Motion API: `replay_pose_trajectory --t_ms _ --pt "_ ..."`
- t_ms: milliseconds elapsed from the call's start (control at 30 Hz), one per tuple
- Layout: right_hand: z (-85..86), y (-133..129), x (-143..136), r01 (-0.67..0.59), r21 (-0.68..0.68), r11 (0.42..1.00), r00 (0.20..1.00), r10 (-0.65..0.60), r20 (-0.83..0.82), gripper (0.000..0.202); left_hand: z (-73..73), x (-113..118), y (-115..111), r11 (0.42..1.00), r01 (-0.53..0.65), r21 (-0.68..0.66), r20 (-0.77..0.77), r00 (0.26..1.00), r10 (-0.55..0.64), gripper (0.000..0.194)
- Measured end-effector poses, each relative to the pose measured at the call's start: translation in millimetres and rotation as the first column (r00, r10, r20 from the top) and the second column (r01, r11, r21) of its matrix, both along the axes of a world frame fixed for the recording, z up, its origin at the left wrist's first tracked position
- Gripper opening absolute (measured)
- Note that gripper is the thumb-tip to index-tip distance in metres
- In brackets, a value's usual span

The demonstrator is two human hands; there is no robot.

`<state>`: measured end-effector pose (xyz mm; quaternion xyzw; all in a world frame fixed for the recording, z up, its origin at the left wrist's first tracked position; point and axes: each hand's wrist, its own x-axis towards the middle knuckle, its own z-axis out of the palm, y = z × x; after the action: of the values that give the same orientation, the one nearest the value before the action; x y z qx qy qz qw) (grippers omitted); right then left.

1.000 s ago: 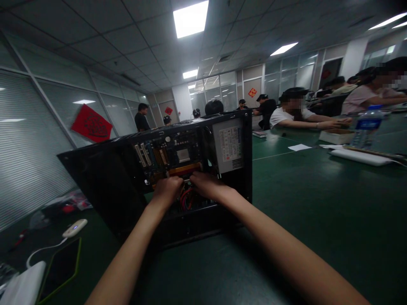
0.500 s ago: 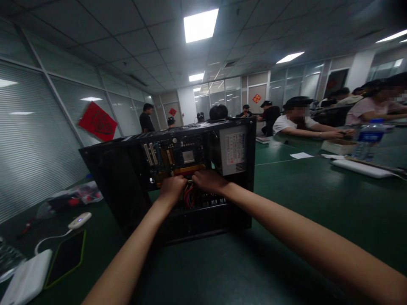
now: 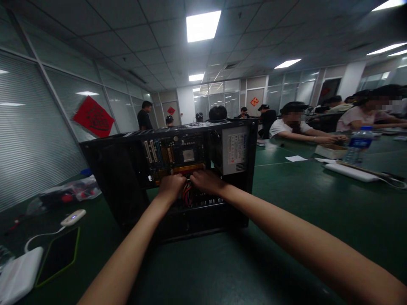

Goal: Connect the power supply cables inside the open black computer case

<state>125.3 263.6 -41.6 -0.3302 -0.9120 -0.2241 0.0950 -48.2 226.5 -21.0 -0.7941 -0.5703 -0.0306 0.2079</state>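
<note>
A black computer case (image 3: 203, 231) stands upright on the green table with its side open towards me. Inside are the motherboard (image 3: 187, 156) and, at the upper right, a silver power supply (image 3: 235, 148). My left hand (image 3: 171, 186) and my right hand (image 3: 208, 181) reach in just below an orange-red strip (image 3: 187, 168) on the board. Both are closed, knuckles up and close together. A bundle of red and dark cables (image 3: 187, 195) bends down between them. Whatever the fingertips grip is hidden behind the hands.
To the left lie a phone (image 3: 59, 256), a white power bank (image 3: 20, 273), a small white device (image 3: 73, 217) on a cable and a plastic bag (image 3: 71, 190). At the right are a water bottle (image 3: 359, 144), a cardboard box (image 3: 330, 151) and a seated person (image 3: 292, 127).
The view has turned slightly right, so the surroundings sit a little further left. Both hands stay closed at nearly the same spot in the case.
</note>
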Motion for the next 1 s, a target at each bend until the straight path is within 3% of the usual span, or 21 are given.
replay_pose_trajectory --t_ms 367,633,1000 --pt "-4.2 6 -7 -0.037 0.077 0.996 0.994 0.029 0.106 0.027 -5.3 -4 3 1.000 -0.011 0.005 0.027 1.000 0.011 0.028" --pt "-10.6 13 -8 0.002 0.100 0.995 0.998 -0.008 0.062 0.026 -9.9 -5 2 1.000 0.027 0.010 0.107 0.994 -0.028 0.024" --pt "-4.7 11 -5 0.057 0.006 0.998 0.998 -0.056 -0.020 0.029 -11.2 -4 9 0.999 0.033 0.013 0.229 0.973 -0.035 0.025"
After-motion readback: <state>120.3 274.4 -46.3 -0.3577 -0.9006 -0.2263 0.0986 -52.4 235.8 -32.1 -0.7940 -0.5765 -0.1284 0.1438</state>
